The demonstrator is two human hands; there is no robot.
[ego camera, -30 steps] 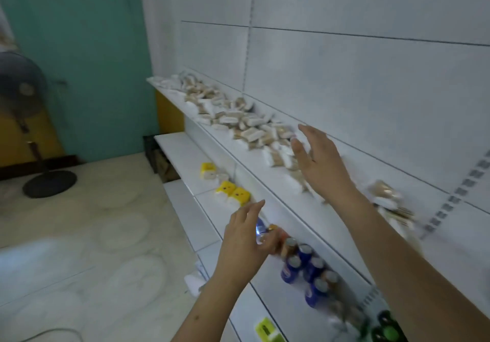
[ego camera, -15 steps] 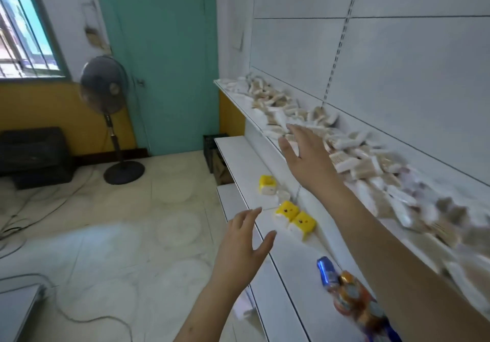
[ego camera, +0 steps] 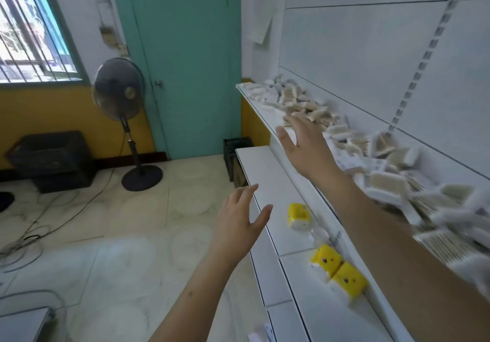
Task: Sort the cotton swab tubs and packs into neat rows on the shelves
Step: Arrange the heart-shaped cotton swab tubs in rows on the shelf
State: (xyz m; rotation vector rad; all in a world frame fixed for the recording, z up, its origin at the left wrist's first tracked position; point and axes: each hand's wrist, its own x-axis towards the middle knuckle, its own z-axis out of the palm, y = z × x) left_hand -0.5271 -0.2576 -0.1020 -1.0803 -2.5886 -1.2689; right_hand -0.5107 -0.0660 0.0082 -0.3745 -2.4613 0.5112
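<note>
1. The white wall shelving (ego camera: 267,172) fills the right side of the room: an upper shelf (ego camera: 265,108) along the panelled wall and a wider lower shelf below it.
2. Across the room stand a teal door (ego camera: 185,63), a pedestal fan (ego camera: 118,90) and a black crate (ego camera: 50,153) on the tiled floor.
3. The cotton swab packs (ego camera: 381,172) lie in a loose heap along nearly the whole upper shelf, tipped every way and overlapping, with no row formed yet. Whether any of them are tubs I cannot tell; the near end is blurred.
4. They look light and small, flat packs with a clear, probably slick wrapper, likely to slide off one another if pushed. I would take each by its long edges, thumb on one side and fingers on the other, or square up several at once with a flat palm.
5. The right hand (ego camera: 305,143) reaches over the heap's far part, fingers spread and straight, holding nothing.
6. The left hand (ego camera: 241,219) hangs by the lower shelf's front edge, fingers relaxed and extended, empty.
7. Three yellow tissue packs (ego camera: 299,215) sit on the lower shelf, two of them touching.
</note>
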